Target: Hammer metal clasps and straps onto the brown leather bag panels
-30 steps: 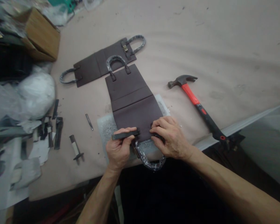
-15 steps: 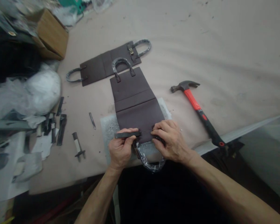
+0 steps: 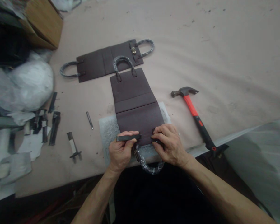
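A dark brown leather bag panel [image 3: 135, 90] lies lengthwise in front of me, with a plastic-wrapped handle [image 3: 123, 59] at its far end. A second wrapped handle [image 3: 151, 169] hangs past its near end, over the table edge. My left hand [image 3: 122, 151] pinches a dark strap [image 3: 128, 137] between thumb and fingers, its tip by the panel's near left corner. At the near right corner, my right hand [image 3: 169, 144] has its fingers closed on a dark piece, mostly hidden, beside the handle's end. A speckled pale slab [image 3: 107, 130] sits under the panel.
Another brown bag panel [image 3: 92, 67] with two wrapped handles lies behind. A red-and-black claw hammer [image 3: 192, 109] rests at right. On the left are a small metal punch [image 3: 89, 120], a pronged tool [image 3: 73, 145], dark tools [image 3: 54, 127], plastic bags [image 3: 34, 87] and a cardboard box [image 3: 45, 23].
The view has shifted slightly. Both hands keep nearly the same places at the panel's near corners, and the strap is still in my left hand.
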Demonstrator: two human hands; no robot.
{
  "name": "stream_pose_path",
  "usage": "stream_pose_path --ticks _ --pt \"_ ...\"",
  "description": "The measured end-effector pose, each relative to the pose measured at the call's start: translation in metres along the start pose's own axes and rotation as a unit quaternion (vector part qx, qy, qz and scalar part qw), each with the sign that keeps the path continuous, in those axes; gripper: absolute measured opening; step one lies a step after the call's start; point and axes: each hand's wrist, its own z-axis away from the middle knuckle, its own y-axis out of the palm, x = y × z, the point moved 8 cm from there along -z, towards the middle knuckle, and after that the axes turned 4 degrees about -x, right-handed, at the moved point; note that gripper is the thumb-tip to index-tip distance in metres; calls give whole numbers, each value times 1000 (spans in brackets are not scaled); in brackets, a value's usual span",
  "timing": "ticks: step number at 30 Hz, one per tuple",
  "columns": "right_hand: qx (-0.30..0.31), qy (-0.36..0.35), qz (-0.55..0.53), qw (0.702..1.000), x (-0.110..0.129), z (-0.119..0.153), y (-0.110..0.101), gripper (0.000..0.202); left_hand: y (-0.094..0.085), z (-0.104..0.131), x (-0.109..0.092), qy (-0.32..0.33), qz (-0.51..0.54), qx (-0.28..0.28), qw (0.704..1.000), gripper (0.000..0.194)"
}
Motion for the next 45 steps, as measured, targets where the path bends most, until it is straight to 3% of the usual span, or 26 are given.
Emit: stream_pose_path --ticks 17,25,33,45 --pt "3 6 3 1000 -3 1 2 14 5 -2 -11 44 -28 3 999 9" --pt "-5 -3 6 1000 1 0 -1 11 11 -2 -30 103 -86 12 991 5" --pt "0 1 3 1000 0 1 -1 10 11 -1 -19 70 -93 16 993 7" --pt "-4 -3 1 1000 -2 3 0 10 9 -1 -19 97 -99 14 990 6"
